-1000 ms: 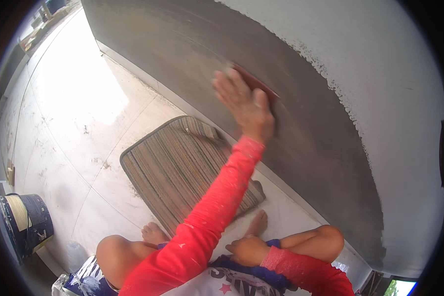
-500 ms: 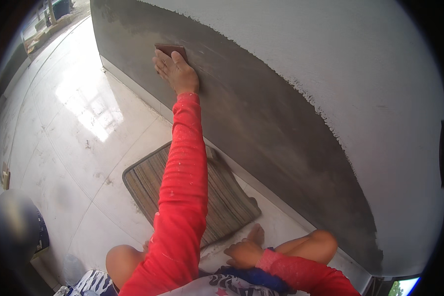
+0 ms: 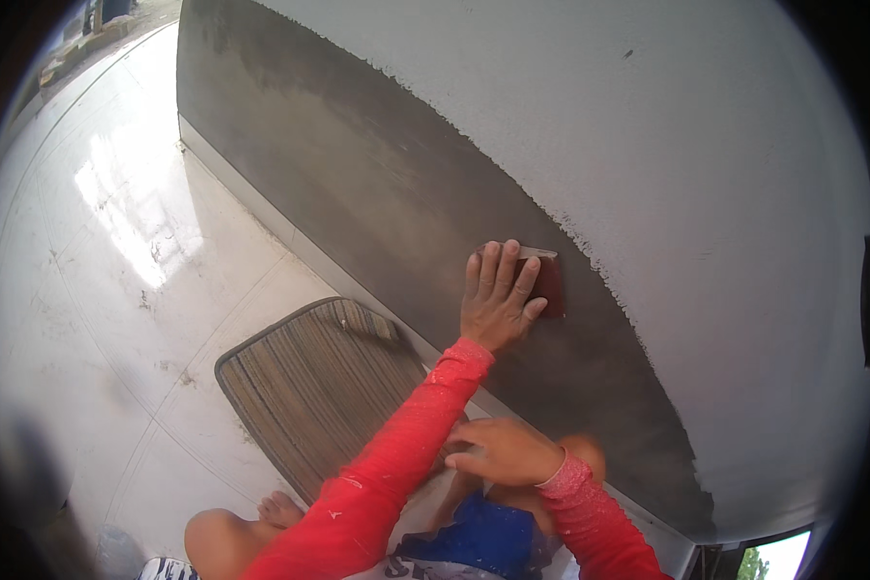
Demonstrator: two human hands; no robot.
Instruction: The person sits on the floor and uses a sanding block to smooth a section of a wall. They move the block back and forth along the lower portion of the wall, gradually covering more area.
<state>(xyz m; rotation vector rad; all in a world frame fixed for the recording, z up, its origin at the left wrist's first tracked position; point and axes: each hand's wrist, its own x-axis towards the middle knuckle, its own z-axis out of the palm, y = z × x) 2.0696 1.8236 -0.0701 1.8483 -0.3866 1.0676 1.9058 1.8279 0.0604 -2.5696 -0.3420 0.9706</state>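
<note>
My left hand (image 3: 498,307) presses a reddish-brown sheet of sandpaper (image 3: 550,287) flat against the dark grey patch (image 3: 358,174) on the lower wall. Its fingers lie stretched over the sheet, whose right part shows beyond the thumb. Below it, my right hand (image 3: 512,450) hovers by my knee, close to the left forearm. Nothing shows in the right hand; its fingers are apart and slightly bent.
A striped brown mat (image 3: 309,387) lies on the pale tiled floor (image 3: 97,319), one corner folded near the baseboard (image 3: 280,232). Above the dark patch, the wall (image 3: 667,145) is light grey with a ragged border. My bent legs and bare foot (image 3: 281,509) are close by.
My left hand has moved with the sandpaper from the far left of the dark patch toward me and to the right. My right hand has lifted from near my foot.
</note>
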